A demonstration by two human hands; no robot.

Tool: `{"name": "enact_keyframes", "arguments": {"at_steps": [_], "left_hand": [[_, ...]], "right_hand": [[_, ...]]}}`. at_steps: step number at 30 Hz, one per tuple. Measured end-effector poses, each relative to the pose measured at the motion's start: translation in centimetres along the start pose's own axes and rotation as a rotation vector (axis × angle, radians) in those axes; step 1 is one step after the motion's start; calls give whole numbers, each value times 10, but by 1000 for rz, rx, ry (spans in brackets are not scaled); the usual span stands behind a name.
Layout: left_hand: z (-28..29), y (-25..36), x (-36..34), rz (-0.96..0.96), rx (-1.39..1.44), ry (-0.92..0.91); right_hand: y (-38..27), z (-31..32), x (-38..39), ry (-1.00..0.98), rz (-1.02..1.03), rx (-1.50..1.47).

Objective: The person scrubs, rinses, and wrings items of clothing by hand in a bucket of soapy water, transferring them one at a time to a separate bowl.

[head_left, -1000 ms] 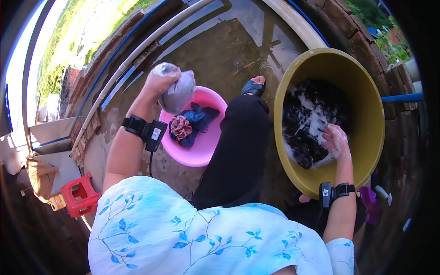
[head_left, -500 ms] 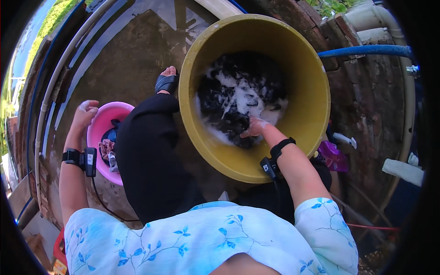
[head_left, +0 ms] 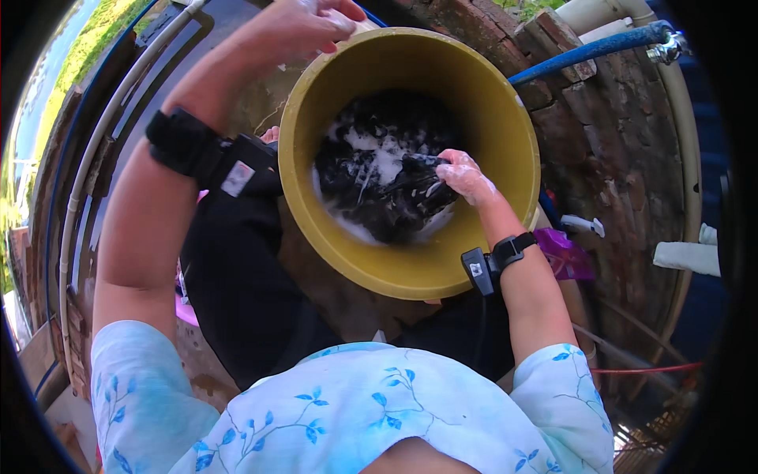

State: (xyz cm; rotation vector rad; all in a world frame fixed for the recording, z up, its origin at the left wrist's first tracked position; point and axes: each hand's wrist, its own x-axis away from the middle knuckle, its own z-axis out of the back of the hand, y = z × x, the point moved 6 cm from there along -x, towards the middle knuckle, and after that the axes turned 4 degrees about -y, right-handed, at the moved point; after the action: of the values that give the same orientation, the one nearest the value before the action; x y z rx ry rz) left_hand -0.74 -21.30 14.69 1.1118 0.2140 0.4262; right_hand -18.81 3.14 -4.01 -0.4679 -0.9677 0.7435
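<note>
A large yellow tub (head_left: 505,142) stands between my legs, with dark wet cloth (head_left: 387,205) and white suds (head_left: 385,164) in its bottom. My right hand (head_left: 467,178), foamy on its back and fingers, is closed on a fold of the dark cloth, lifted a little above the rest. Raised over the tub's far left rim, my left hand (head_left: 316,25) has loosely bent, parted fingers and nothing visible in them. It is slightly blurred. Each forearm wears a black strap with a small box.
A pink basin (head_left: 186,313) is mostly hidden behind my left arm and leg. Right of the tub are a purple bag (head_left: 564,254), a white-handled object (head_left: 583,226) and brickwork (head_left: 612,150). A blue hose (head_left: 592,55) runs to a metal fitting (head_left: 668,49). Along the left runs a pale pipe (head_left: 95,150).
My left hand has risen from beside the pink basin to the tub's far left rim. My right hand, earlier down in the suds, has moved up and grips the dark cloth.
</note>
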Motion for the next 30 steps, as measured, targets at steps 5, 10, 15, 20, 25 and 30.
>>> {"name": "enact_keyframes", "arguments": {"at_steps": [5, 10, 15, 20, 25, 30], "left_hand": [[-133, -29, 7, 183, -233, -411], [-203, -66, 24, 39, -7, -413], [-178, -6, 5, -106, 18, -315], [-134, 58, -7, -343, -57, -47], [-94, 65, -5, -402, -25, 154], [-126, -53, -21, 399, 72, -114]], "right_hand": [[-79, 33, 51, 161, 249, -416], [-140, 74, 96, 218, 518, -563], [-154, 139, 147, 618, 620, -684], [-174, 182, 184, 606, 708, -710], [-156, 153, 163, 663, 752, -721], [-44, 97, 76, 478, 71, -393]]}}
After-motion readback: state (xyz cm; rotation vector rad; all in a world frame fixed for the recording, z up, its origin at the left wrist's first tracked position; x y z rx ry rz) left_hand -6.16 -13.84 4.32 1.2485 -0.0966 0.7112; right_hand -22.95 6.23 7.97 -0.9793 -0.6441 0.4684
